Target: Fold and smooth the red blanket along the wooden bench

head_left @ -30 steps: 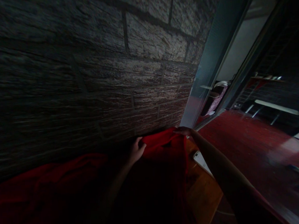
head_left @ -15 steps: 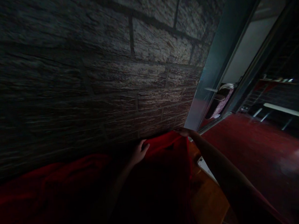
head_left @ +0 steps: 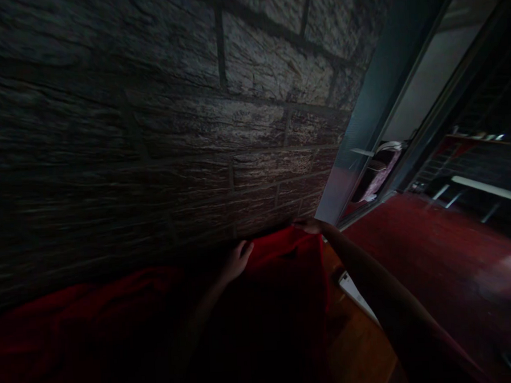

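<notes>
A red cloth [head_left: 280,264] lies spread along the foot of a dark stone-brick wall [head_left: 157,122]. My left hand [head_left: 237,260] rests on the cloth's far edge near the wall, fingers stretched flat against it. My right hand [head_left: 309,227] reaches to the cloth's far right corner and its fingers are closed on that corner. The scene is very dim, and the near part of the cloth is lost in shadow.
A wooden surface [head_left: 358,346] shows to the right of the cloth, with a flat white object [head_left: 355,292] on it. Further right is a mirror or glass panel in a grey frame [head_left: 374,94], which shows red floor [head_left: 430,251] and shelves.
My left hand has gone from gripping the cloth's edge to lying flat on it. The view has shifted slightly; my right hand stays on the corner.
</notes>
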The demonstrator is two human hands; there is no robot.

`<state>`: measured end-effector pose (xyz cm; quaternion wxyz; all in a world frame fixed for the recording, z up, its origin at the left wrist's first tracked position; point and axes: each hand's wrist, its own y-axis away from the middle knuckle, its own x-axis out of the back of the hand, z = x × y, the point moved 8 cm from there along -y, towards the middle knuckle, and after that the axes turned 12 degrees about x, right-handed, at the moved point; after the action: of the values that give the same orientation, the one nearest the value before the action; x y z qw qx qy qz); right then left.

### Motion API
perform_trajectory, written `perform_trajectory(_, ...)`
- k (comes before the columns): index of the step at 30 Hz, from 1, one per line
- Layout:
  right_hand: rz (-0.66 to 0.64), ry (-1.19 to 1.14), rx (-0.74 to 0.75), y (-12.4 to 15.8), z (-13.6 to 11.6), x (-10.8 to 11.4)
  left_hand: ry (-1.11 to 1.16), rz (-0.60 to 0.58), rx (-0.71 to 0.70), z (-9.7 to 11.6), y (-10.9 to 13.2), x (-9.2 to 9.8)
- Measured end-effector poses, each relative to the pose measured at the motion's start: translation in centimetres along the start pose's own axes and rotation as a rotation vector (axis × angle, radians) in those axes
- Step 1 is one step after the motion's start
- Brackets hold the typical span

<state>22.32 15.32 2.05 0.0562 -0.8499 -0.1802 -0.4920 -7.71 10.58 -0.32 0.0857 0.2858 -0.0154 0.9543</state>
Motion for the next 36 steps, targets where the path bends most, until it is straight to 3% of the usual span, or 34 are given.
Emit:
perform_trajectory(7,0.008,-0.043,-0.015,0.3,-0.5,0.0,0.059,0.001,0.044,-0.2,-0.4,0.4)
perform_trajectory(16,0.034,-0.019,0.025,0.3,-1.8,-0.3,0.036,0.058,-0.025,0.1,-0.3,0.6)
perform_trajectory(21,0.070,0.068,-0.006,0.5,-0.7,0.3,0.069,0.108,-0.082,0.2,-0.2,0.9)
perform_trajectory(25,0.078,0.138,-0.096,1.2,0.4,0.2,0.067,0.068,-0.072,0.3,-0.1,0.3)
perform_trajectory(36,0.102,0.259,-0.101,1.1,0.0,0.0,0.020,0.049,-0.065,0.4,0.2,0.1)
